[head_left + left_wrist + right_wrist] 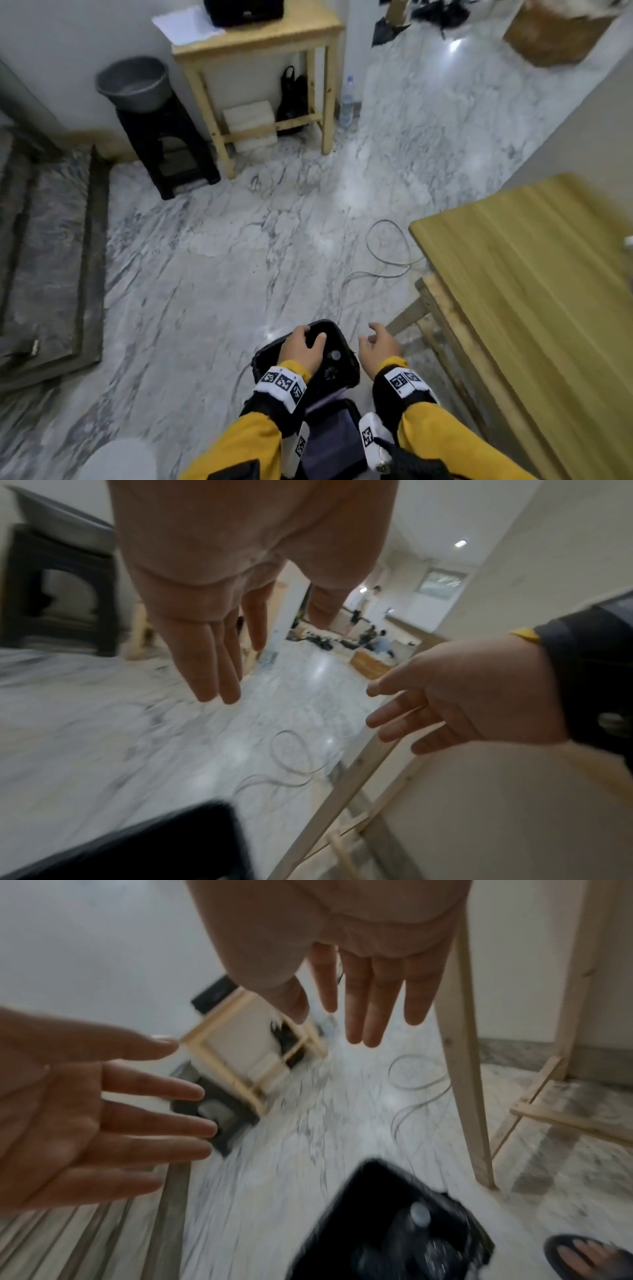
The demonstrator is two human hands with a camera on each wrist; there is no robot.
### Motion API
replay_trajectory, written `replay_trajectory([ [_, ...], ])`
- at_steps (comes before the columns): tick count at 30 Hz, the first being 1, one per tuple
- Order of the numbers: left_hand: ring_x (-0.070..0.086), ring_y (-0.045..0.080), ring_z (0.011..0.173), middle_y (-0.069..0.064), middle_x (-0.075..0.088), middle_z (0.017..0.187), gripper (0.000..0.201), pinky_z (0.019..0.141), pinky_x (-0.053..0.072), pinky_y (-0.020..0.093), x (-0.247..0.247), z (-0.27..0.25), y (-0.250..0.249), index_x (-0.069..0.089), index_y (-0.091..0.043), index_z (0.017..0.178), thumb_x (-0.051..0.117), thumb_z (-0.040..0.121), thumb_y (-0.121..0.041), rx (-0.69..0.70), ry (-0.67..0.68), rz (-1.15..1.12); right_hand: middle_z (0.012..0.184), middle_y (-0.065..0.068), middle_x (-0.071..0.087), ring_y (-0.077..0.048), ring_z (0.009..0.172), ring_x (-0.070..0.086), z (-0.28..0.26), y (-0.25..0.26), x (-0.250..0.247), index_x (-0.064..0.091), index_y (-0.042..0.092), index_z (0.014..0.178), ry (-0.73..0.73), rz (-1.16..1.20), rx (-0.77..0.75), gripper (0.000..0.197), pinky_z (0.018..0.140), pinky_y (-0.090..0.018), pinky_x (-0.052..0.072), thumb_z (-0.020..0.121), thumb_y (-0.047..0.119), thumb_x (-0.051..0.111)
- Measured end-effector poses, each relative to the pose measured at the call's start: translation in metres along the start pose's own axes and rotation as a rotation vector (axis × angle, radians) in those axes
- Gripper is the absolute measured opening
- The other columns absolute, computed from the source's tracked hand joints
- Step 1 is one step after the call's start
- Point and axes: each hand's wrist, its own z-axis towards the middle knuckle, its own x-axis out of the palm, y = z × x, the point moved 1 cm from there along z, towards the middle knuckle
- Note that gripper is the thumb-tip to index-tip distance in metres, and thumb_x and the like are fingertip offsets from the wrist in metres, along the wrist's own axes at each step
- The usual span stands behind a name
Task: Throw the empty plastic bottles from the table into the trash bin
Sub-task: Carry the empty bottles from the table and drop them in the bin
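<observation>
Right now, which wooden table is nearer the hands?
The wooden table at the right edge, right beside the right hand. The other, the small table by the far wall, carries paper.

Marble floor bears the black trash bin, a looped cable and a wooden table
</observation>
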Motion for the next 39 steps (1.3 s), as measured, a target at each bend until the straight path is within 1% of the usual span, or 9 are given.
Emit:
replay_trajectory([
  [8,0.058,0.027,0.114,0.015,0.058,0.128,0.044,0.096,0.047,0.037,0.027,-0.039,-0.163,0.05,-0.009,0.124,0.054,0.088,-0.034,0.421,0.106,0.006,0.1,-0.011,0.069,-0.027,0.091,0.066,-0.042,-0.004,-0.119,0.054,0.011,0.123,-0.483,0.285,-0.028,0.037,0.08,-0.033,0.053,0.088,0.024,0.055],
  [11,0.06,0.027,0.11,0.015,0.061,0.125,0.042,0.094,0.051,0.04,0.052,-0.056,-0.226,0.052,-0.008,0.121,0.054,0.088,-0.034,0.572,0.14,0.019,0.098,-0.008,0.07,-0.023,0.088,0.066,-0.054,-0.023,-0.172,0.055,0.013,0.124,-0.642,0.382,-0.008,0.039,0.078,-0.03,0.053,0.087,0.023,0.057],
  [15,0.06,0.028,0.111,0.013,0.061,0.126,0.044,0.094,0.05,0.041,0.107,-0.079,-0.299,0.052,-0.009,0.122,0.053,0.088,-0.037,0.711,0.216,0.12,0.107,-0.011,0.067,-0.028,0.097,0.064,-0.054,-0.068,-0.246,0.055,0.012,0.123,-0.841,0.486,0.067,0.04,0.088,-0.041,0.054,0.085,0.023,0.06],
  [20,0.059,0.028,0.113,0.013,0.058,0.128,0.043,0.093,0.049,0.04,0.199,-0.101,-0.363,0.05,-0.013,0.124,0.054,0.088,-0.036,0.783,0.344,0.208,0.124,-0.017,0.059,-0.033,0.116,0.054,-0.048,-0.133,-0.326,0.053,0.007,0.126,-1.016,0.475,0.174,0.042,0.1,-0.042,0.045,0.086,0.018,0.06],
  [25,0.058,0.032,0.109,0.019,0.054,0.126,0.043,0.097,0.049,0.043,0.292,-0.111,-0.394,0.049,-0.027,0.126,0.058,0.084,-0.036,0.824,0.438,0.332,0.134,-0.017,0.051,-0.034,0.126,0.044,-0.039,-0.192,-0.381,0.05,0.013,0.13,-1.054,0.43,0.298,0.046,0.107,-0.043,0.039,0.085,0.016,0.06],
  [30,0.039,0.037,0.13,0.024,0.03,0.141,0.071,0.109,0.035,0.039,0.353,-0.106,-0.406,0.02,-0.036,0.143,0.056,0.083,-0.047,0.716,0.423,0.463,0.144,-0.004,0.045,-0.029,0.137,0.032,-0.014,-0.231,-0.403,0.046,0.027,0.134,-0.897,0.284,0.274,0.054,0.117,-0.046,0.021,0.084,0.015,0.06],
  [32,0.039,0.037,0.129,0.024,0.029,0.142,0.073,0.11,0.034,0.039,0.366,-0.098,-0.406,0.019,-0.037,0.143,0.055,0.082,-0.051,0.659,0.416,0.463,0.147,-0.004,0.041,-0.03,0.137,0.031,-0.008,-0.238,-0.405,0.044,0.029,0.136,-0.845,0.278,0.283,0.056,0.116,-0.046,0.024,0.084,0.016,0.06],
  [35,0.05,0.037,0.12,0.022,0.041,0.137,0.072,0.106,0.042,0.041,0.378,-0.086,-0.407,0.025,-0.042,0.139,0.06,0.077,-0.052,0.561,0.409,0.352,0.147,-0.006,0.038,-0.029,0.133,0.039,-0.003,-0.241,-0.404,0.041,0.027,0.138,-0.83,0.365,0.243,0.06,0.112,-0.041,0.034,0.083,0.012,0.062],
  [39,0.054,0.036,0.116,0.02,0.049,0.133,0.079,0.103,0.046,0.043,0.379,-0.08,-0.405,0.029,-0.041,0.138,0.072,0.072,-0.04,0.565,0.415,0.246,0.147,-0.008,0.036,-0.026,0.131,0.043,-0.003,-0.237,-0.4,0.042,0.028,0.137,-0.871,0.417,0.205,0.058,0.107,-0.036,0.039,0.085,0.013,0.062],
])
